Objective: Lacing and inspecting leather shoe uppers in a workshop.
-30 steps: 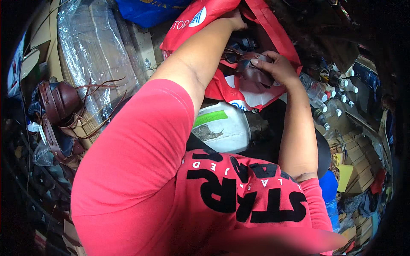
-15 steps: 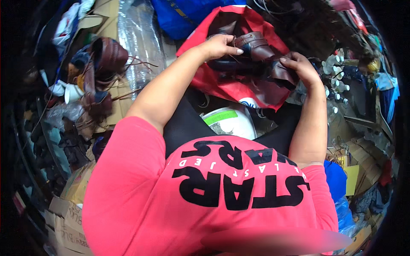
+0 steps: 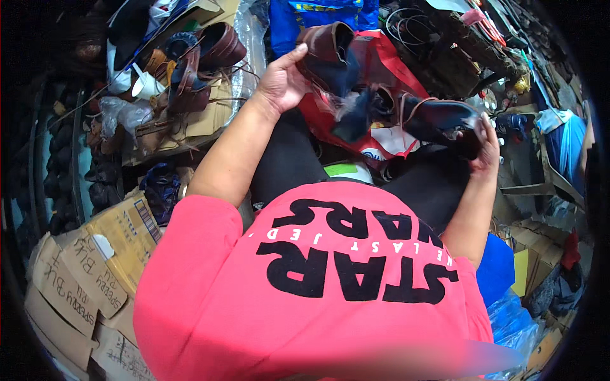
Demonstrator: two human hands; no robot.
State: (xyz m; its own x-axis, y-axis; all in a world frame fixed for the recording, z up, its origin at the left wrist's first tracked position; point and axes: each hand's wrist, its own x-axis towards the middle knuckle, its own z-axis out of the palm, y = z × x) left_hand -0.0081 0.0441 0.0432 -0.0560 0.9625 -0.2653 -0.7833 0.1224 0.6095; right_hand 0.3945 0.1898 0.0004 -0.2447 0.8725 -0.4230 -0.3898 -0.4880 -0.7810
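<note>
So the left hand (image 3: 283, 87) is up at 12 o'clock, thumb pressed on a brown leather shoe upper (image 3: 325, 56), fingers wrapped round behind it. The right hand (image 3: 487, 152), between 2 and 3 o'clock, looks pinched onto the end of a dark shoe upper (image 3: 440, 119); blur and the angle make that grip harder to read. Both pieces sit over the red bag (image 3: 389, 60) at 1 o'clock, with a couple of dark blurry bits between them that I can't make out.

Around that: a blue bag (image 3: 292, 28) at 12, more brown uppers (image 3: 222, 47) heaped at 11, and cardboard boxes (image 3: 121, 235) between 8 and 9.

My read is the step in hand is handling the uppers, one per hand, held apart above the bag. I'd say the next move calls for a firm grip on both and keeping them clear of the bag's edge.
</note>
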